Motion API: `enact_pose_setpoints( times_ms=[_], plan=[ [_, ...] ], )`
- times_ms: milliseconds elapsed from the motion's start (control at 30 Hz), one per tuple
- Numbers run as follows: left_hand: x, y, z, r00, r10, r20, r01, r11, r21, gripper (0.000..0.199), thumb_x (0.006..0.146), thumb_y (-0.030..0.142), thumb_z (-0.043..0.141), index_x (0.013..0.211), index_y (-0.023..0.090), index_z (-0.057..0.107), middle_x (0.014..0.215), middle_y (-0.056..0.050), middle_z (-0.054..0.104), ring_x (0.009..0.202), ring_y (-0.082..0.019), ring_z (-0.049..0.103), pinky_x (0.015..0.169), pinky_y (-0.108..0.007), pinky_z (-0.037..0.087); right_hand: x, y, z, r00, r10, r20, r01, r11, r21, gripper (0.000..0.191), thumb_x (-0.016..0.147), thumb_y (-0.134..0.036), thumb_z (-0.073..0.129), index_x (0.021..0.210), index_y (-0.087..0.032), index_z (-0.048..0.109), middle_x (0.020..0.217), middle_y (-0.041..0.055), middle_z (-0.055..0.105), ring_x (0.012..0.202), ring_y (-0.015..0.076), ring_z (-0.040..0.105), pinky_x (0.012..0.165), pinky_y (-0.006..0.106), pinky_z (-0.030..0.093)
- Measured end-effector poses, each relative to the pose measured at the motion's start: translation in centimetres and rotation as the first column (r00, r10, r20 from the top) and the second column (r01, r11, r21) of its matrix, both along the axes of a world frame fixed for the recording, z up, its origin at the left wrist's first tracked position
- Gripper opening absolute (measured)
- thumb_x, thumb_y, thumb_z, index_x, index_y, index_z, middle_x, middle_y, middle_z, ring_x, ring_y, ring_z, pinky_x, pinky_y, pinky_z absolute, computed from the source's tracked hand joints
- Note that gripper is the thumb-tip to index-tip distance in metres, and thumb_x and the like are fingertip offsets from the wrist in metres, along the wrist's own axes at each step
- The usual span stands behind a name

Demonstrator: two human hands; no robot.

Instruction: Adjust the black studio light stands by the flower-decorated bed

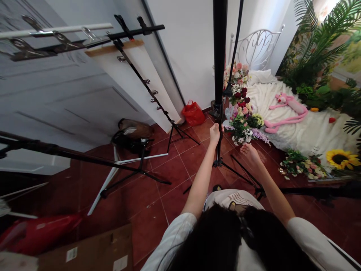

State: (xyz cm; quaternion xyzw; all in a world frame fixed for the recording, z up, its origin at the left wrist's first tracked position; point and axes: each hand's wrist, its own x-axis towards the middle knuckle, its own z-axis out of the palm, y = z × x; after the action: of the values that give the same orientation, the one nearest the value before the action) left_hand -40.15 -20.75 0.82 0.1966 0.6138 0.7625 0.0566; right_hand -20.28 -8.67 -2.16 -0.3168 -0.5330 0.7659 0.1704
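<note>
A tall black stand (pixel 220 52) rises in front of me, its legs spread on the tiled floor. My left hand (pixel 215 134) is closed around the pole of this stand, low down. To the right of the pole, my right hand (pixel 249 151) is held in the air with its fingers loosely apart and nothing in them. Behind my hands stand artificial flowers (pixel 241 109) in pink, red and white. A black cable (pixel 236 37) hangs beside the pole, just to its right.
A pink plush toy (pixel 295 107) lies on a white fur cover (pixel 318 137) at the right. Left are backdrop stands with clamps (pixel 64 39), a red bag (pixel 193 113), a white pole (pixel 105 184) and a cardboard box (pixel 87 250). Another stand's legs (pixel 248 175) spread near my right arm.
</note>
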Motion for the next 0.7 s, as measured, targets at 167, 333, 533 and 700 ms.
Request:
enact_pose_setpoints(
  times_ms=[167,333,533,700],
  plan=[
    [1.9,-1.2,-1.2,0.995,0.100,-0.023,-0.101,0.995,-0.021,0.068,0.086,0.082,0.041,0.089,0.020,0.069,0.089,-0.009,0.074,0.086,-0.018,0.071,0.082,-0.030,0.055,6.3,3.8,2.0,0.979,-0.203,-0.034,0.201,0.979,-0.045,0.023,0.072,-0.045,0.077,0.079,-0.027,0.066,0.074,0.0021,0.070,0.071,0.0200,0.071,0.079,0.040,0.063],
    [5.5,-2.1,-2.5,0.942,0.319,-0.108,-0.331,0.937,-0.115,0.054,0.096,0.064,0.046,0.122,0.020,0.063,0.129,-0.015,0.066,0.126,-0.022,0.062,0.109,-0.035,0.048,13.6,7.1,3.5,0.901,-0.425,-0.084,0.419,0.904,-0.080,0.011,0.079,-0.035,0.076,0.079,-0.027,0.068,0.074,-0.0006,0.071,0.066,0.0133,0.070,0.071,0.029,0.063],
    [12.5,-1.0,-7.1,0.918,0.396,-0.020,-0.382,0.871,-0.308,0.059,0.098,0.041,0.051,0.150,0.015,0.039,0.152,-0.024,0.041,0.135,-0.025,0.056,0.107,-0.035,0.052,21.7,7.5,3.0,0.745,-0.666,-0.037,0.645,0.733,-0.214,0.011,0.087,-0.028,0.069,0.077,-0.024,0.070,0.070,-0.0010,0.074,0.063,0.0113,0.071,0.069,0.023,0.062],
    [16.4,3.2,-9.2,0.976,-0.050,0.213,0.118,0.939,-0.323,0.042,0.098,0.035,0.052,0.136,0.015,0.050,0.131,-0.020,0.063,0.111,-0.021,0.070,0.102,-0.038,0.053,25.8,4.9,2.5,0.709,-0.705,-0.013,0.681,0.690,-0.247,0.013,0.081,-0.033,0.079,0.080,-0.023,0.070,0.071,-0.0012,0.075,0.065,0.0117,0.073,0.068,0.023,0.062]
  ],
)
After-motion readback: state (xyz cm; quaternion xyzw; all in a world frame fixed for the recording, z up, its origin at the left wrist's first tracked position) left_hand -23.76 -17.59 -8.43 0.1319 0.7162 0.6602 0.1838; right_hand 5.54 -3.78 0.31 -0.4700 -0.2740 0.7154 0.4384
